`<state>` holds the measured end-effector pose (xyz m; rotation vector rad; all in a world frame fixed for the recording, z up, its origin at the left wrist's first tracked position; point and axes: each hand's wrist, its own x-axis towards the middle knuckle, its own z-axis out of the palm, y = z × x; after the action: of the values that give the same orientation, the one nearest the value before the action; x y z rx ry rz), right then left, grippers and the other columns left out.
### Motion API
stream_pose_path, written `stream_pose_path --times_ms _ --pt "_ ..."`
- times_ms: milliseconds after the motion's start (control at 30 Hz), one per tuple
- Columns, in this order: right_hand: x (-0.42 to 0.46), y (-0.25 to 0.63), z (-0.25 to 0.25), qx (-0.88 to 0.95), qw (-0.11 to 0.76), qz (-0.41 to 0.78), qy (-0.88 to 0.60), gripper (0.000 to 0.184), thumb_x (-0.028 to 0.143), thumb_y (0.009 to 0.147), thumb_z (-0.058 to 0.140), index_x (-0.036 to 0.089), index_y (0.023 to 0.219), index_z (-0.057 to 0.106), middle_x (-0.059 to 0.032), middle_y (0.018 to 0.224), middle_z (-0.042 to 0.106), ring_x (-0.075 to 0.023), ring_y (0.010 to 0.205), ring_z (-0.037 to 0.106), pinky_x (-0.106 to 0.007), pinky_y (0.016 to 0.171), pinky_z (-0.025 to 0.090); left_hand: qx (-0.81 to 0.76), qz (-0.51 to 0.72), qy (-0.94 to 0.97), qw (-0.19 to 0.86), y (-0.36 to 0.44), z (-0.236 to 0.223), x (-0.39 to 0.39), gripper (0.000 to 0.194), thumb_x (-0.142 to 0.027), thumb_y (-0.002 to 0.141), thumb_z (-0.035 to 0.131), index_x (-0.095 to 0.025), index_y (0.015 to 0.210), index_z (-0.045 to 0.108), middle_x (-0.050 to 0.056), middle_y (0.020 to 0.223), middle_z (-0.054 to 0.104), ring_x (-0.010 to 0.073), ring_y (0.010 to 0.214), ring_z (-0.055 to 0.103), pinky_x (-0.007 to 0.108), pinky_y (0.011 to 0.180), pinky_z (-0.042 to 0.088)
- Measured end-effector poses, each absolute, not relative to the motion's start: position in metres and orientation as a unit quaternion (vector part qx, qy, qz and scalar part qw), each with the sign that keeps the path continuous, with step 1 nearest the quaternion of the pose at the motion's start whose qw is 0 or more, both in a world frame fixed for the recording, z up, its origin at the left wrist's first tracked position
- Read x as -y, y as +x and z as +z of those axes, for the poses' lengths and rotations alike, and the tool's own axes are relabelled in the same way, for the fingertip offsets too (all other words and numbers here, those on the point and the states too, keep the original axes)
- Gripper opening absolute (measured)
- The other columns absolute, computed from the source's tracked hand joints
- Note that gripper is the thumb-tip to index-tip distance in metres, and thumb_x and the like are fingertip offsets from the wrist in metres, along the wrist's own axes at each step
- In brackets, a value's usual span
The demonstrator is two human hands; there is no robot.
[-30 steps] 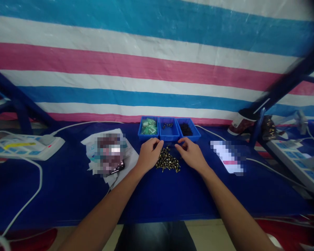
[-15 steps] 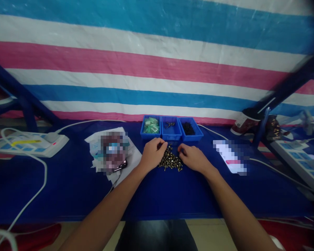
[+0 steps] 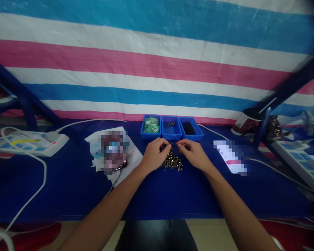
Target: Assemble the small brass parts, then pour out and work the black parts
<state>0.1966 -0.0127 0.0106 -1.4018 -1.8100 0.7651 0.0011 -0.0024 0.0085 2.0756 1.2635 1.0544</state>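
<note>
My left hand (image 3: pixel 154 154) and my right hand (image 3: pixel 192 153) meet with their fingertips close together over the top edge of a small pile of brass and dark screws (image 3: pixel 172 162). Something small and dark shows between the fingertips, but it is too small to identify. Just beyond my hands stands a blue three-compartment tray (image 3: pixel 171 128). Its left compartment holds green-tinted packets, its middle a few screws, and its right small black parts. Neither hand touches the tray.
A dark blue cloth (image 3: pixel 68 188) covers the table. A blurred item lies on papers (image 3: pixel 96 153) to the left, with a blurred white item (image 3: pixel 231 157) to the right. Power strips (image 3: pixel 28 143) and white cables lie at both sides, near blue frame posts and a striped tarp.
My hands have drawn closer together, with the left fingers moving right and both hands rising slightly toward the tray. The left part of the screw pile is now less visible.
</note>
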Motion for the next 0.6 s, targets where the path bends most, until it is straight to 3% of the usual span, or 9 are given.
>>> stream_pose_path --times_ms 600 --pt "0.0103 0.1922 0.0054 0.647 0.41 0.433 -0.476 0.02 0.031 0.082 0.064 0.017 0.097 0.066 -0.0037 0.088 0.069 -0.0161 0.078 0.063 -0.03 0.074 0.049 -0.388 0.376 0.793 0.281 0.005 0.0095 0.0079 0.013 -0.021 0.086 0.06 -0.02 0.098 0.065 0.002 0.088 0.063 0.0152 0.079 0.06 0.029 0.072 0.048"
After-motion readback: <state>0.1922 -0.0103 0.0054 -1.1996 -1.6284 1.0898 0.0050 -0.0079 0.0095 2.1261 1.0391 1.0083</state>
